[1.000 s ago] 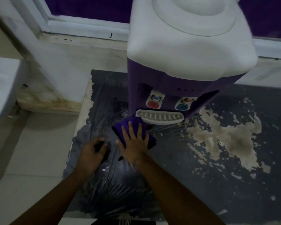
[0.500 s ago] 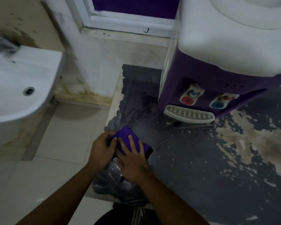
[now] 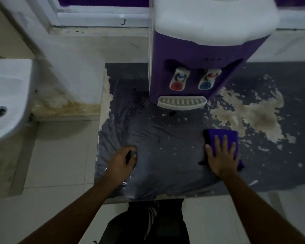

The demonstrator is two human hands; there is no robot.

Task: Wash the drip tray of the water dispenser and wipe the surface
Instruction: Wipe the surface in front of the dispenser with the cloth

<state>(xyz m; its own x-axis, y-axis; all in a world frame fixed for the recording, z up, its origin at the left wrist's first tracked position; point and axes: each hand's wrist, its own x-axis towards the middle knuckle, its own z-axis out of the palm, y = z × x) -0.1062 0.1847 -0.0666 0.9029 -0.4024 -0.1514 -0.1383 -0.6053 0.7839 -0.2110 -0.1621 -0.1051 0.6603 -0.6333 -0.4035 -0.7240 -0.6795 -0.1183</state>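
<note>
The drip tray sits in its seat at the foot of the water dispenser, below the red tap and the blue tap, at the far centre of the table. Neither hand touches it.

The hands are well apart. Our right hand lies flat, fingers spread and straight, pressing a folded purple cloth onto the table, near and to the right of the tray. Our left hand rests at the near left with its fingers curled against the wrinkled dark cover. We cannot tell whether it pinches the cover or only pins it.

Handling notes, as judgement:
- The tray looks like thin moulded plastic with a slotted grille: light, stiff and probably slick when wet. We would take it by both ends of the projecting front rim and draw it level toward the near side, since it may hold water.
- The cloth is soft and limp, so flat palm pressure suits it better than a pinch.
- The cover creases readily, so holding it down while wiping is sensible.
- The pale flaked patch to the right looks fragile and may shed more under hard rubbing.

A white sink stands at the far left, well apart from the tray.
</note>
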